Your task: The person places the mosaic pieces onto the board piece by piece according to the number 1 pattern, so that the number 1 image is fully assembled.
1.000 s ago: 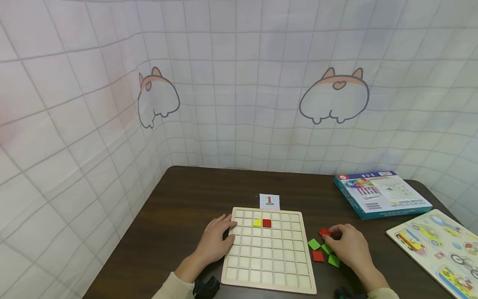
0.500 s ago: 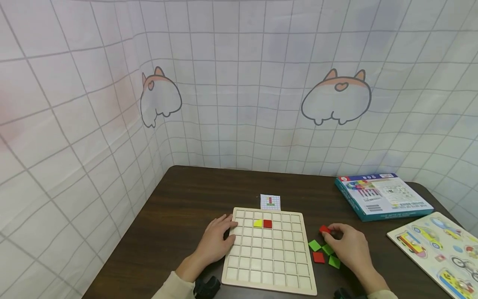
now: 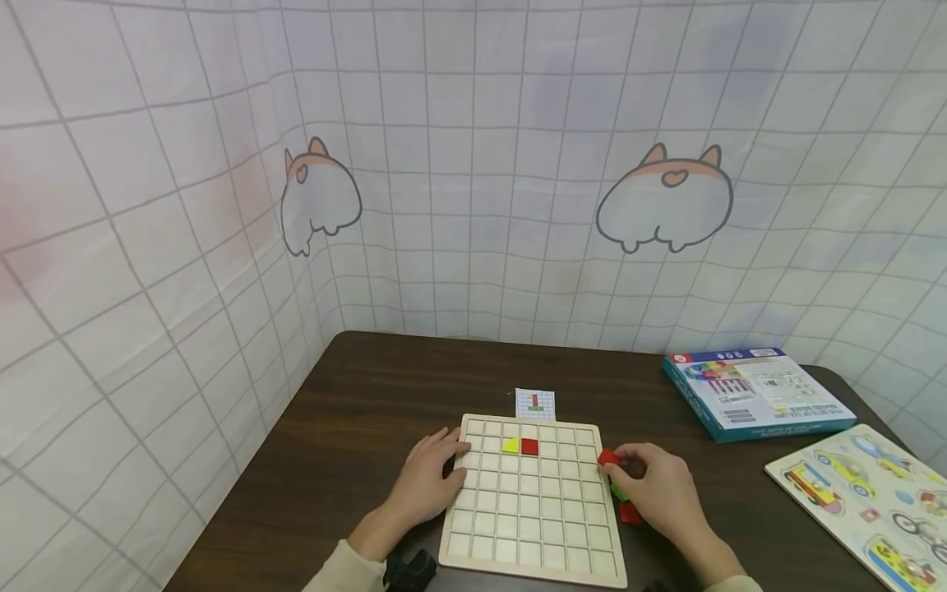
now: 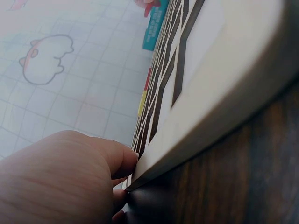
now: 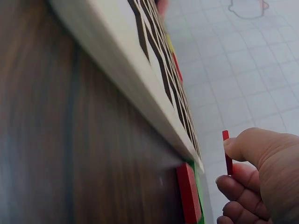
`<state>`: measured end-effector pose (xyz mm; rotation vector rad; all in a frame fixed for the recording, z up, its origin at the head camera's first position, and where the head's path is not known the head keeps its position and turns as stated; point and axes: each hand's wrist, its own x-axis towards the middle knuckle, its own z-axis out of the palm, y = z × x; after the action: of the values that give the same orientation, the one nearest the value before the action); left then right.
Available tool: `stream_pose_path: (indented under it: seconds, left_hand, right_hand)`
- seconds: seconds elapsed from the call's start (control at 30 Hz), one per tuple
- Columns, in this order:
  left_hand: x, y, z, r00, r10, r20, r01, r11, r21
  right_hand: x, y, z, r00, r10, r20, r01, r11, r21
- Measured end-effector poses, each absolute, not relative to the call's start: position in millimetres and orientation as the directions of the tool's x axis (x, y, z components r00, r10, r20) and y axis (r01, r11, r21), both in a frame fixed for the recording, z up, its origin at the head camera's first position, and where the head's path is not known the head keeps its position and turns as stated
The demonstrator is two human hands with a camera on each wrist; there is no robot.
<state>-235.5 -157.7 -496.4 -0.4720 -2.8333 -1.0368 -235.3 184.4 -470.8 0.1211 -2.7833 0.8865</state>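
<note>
My right hand [image 3: 661, 487] pinches a red square tile [image 3: 608, 456] between thumb and fingers, beside the right edge of the pale grid board [image 3: 528, 510]. In the right wrist view this tile [image 5: 228, 156] is seen edge-on, raised off the table. My left hand [image 3: 425, 481] rests at the board's left edge, thumb and fingertips touching its rim. One yellow piece [image 3: 510, 445] and one red tile [image 3: 529, 446] sit side by side in cells near the board's top. Below the right hand lie another red tile [image 3: 630, 513] and a partly hidden green tile [image 3: 618, 492].
A small card [image 3: 535, 404] printed with a coloured grid pattern lies just behind the board. At the back right is a flat teal box [image 3: 762, 395]. A picture puzzle board [image 3: 866, 493] lies at the right. Behind the dark table [image 3: 414, 370] hangs a checked curtain.
My right hand has lifted the red tile from the pile and carried it left to the board's right edge. The left hand stays in place.
</note>
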Motion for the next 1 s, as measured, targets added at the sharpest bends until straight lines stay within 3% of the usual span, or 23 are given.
stream_pose_path:
  seconds: [0.77, 1.0]
  left_hand:
    - [-235, -160, -497, -0.949, 0.255, 0.184, 0.313, 0.719, 0.621]
    - [-235, -159, -495, -0.948, 0.26, 0.185, 0.318, 0.72, 0.617]
  right_hand:
    - [-235, 120, -472, -0.97, -0.126, 0.21, -0.231, 0.757, -0.611]
    - [-240, 106, -473, -0.949, -0.183, 0.258, -0.306, 0.737, -0.602]
